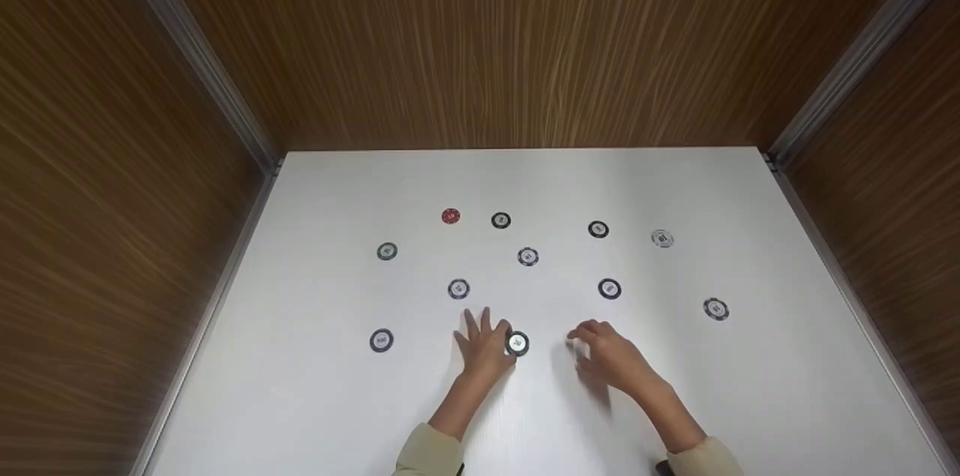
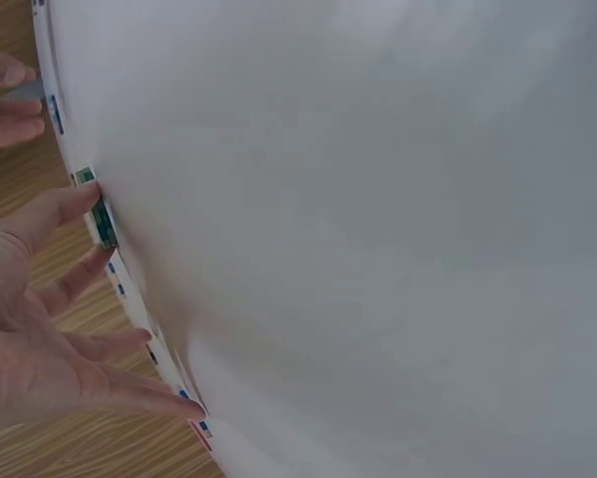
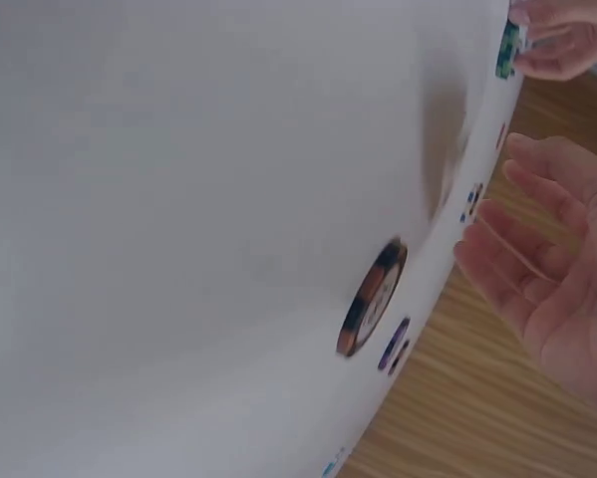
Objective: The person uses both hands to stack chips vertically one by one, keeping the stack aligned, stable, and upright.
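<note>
Green chip (image 1: pixel 517 343) on near-middle of white table (image 1: pixel 315 393), flat, printed face up, a disc equally wide every way; left hand (image 1: pixel 486 350) pinches its rim from the left, thumb near, index far, remaining fingers fanned toward the far side. Right hand (image 1: pixel 616 360) hovers to the right, fingers loosely bent, grasping nothing. Ten other chips scattered left, far and right: red chip (image 1: pixel 451 216) farthest, blue-grey chip (image 1: pixel 459 288) just beyond left fingertips; wood panel (image 1: pixel 525 41) bounds the far edge.
</note>
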Motion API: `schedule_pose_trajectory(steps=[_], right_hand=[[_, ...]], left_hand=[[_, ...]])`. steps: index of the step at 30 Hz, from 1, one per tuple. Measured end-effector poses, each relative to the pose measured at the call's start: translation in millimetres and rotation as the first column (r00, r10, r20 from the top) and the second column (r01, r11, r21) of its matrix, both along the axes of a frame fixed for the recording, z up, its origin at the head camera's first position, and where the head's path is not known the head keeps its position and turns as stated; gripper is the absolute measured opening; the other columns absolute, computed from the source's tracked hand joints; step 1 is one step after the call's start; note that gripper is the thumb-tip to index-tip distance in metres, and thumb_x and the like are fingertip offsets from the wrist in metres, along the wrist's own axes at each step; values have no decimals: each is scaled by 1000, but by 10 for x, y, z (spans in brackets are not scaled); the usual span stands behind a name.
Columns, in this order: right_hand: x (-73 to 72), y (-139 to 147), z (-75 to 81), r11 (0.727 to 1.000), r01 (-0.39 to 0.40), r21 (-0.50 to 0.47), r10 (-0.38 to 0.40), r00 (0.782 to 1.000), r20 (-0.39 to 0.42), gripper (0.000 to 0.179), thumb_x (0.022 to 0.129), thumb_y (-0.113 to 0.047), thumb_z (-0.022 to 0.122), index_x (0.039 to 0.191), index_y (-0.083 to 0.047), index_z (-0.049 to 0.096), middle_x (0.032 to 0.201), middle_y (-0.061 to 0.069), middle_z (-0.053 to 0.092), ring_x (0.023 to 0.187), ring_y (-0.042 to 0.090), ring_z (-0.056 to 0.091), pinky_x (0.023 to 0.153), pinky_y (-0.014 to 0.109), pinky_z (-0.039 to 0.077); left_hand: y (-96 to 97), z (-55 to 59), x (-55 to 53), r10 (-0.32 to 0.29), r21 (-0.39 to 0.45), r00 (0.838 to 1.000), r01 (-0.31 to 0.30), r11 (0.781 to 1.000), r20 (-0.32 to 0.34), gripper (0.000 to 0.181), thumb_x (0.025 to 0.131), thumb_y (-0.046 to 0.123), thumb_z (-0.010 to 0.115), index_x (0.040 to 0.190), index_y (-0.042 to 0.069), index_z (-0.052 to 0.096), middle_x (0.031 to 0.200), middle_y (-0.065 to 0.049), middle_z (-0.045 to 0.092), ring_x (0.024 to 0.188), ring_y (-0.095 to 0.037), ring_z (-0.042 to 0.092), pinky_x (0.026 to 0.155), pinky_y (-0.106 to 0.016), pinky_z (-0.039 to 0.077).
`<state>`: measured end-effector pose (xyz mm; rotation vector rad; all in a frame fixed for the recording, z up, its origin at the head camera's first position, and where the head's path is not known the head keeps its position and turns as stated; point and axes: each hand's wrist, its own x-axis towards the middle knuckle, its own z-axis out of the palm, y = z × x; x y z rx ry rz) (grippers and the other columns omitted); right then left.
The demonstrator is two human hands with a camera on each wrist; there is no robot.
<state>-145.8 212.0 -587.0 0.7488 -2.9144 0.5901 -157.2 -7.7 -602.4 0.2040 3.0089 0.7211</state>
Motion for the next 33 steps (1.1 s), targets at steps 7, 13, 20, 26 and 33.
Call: schedule_pose_trajectory(steps=[7,13,20,26,33], right_hand=[[172,269,83,984,175,-12,-171,973,158,37,71,-6,76,106,-7,63,104,8,58,89,26,57,73,38,51],[314,380,75,967,247,67,-256,939,228,40,70,-10,77,107,-8,63,105,10,58,94,31,56,75,45,50],[381,379,48,958,263,117,-283,933,223,45,67,-12,79,109,-9,63,108,15,56,95,34,55,69,47,51],[380,350,-3,956,272,114,-287,947,147,42,65,-2,78,104,-7,64,101,14,55,89,32,55,65,41,52],[353,303,-44,945,308,107,-319,942,101,30,66,3,71,94,-5,63,87,11,54,81,29,55,66,40,52]], left_hand=[[49,25,-19,3,-6,999,-3,1000,36,40,65,19,80,100,11,63,134,-26,38,126,-54,18,91,-72,21],[65,10,-52,17,-51,1000,-18,999,-8,42,65,21,81,102,10,65,133,-26,39,126,-54,18,91,-69,25],[54,26,-98,12,-56,1000,-11,998,8,41,65,21,80,101,10,64,134,-25,39,126,-53,19,91,-69,25],[64,21,-109,16,-31,1000,-16,999,12,40,66,19,80,101,10,63,133,-26,39,125,-56,19,91,-70,23],[71,28,-97,20,-4,1000,-20,1000,-6,40,66,20,80,101,10,63,132,-27,39,122,-59,22,90,-72,22]])
